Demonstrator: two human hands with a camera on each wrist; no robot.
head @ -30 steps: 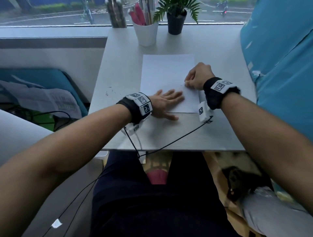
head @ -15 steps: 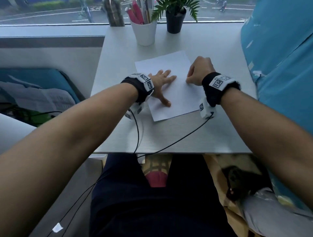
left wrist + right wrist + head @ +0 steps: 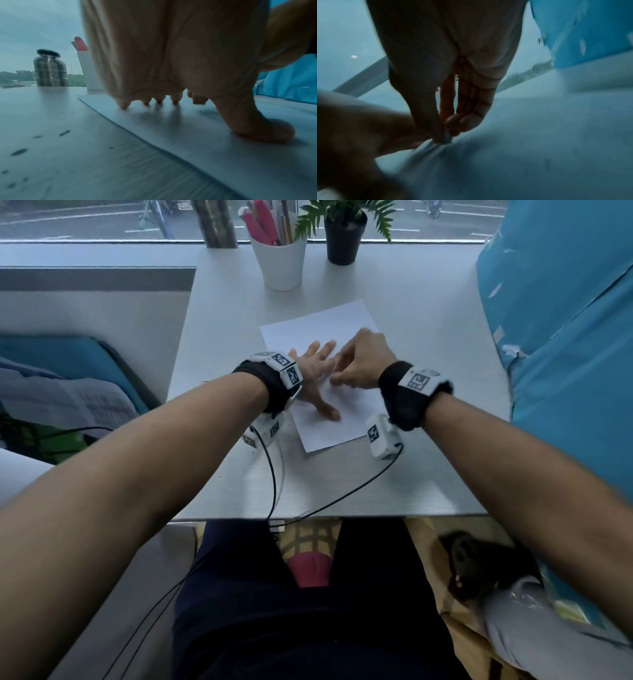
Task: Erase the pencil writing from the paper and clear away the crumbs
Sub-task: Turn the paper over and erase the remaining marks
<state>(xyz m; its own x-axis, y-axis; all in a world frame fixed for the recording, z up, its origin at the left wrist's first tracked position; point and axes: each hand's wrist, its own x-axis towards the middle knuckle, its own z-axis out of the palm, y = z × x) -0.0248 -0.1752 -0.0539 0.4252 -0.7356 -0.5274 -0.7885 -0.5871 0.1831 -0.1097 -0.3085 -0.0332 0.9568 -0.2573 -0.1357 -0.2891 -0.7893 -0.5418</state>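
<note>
Your left hand (image 3: 313,371) is lying flat on the paper (image 3: 346,323), fingers straight and spread, thumb (image 3: 267,129) pressing down near the sheet's near-left edge. The sheet is sitting skewed on the white table (image 3: 428,344), its far corner swung toward the right. Your right hand (image 3: 364,361) is resting on the paper just right of the left one, fingers curled in and pinching a small pale thing at the tips (image 3: 447,135) against the sheet (blur is keeping you from telling what it is, though it looks like an eraser). Dark crumbs (image 3: 18,152) are lying scattered on the bare table left of the paper. No pencil writing is showing legibly on the sheet. Far along the table, a white cup (image 3: 279,261) is holding pink pens, with a dark potted plant (image 3: 346,237) to its right and a dark jar (image 3: 49,70) to its left. The only markings you are wearing are black-and-white coded squares on the wristbands (image 3: 286,369); no brand or label is readable.
</note>
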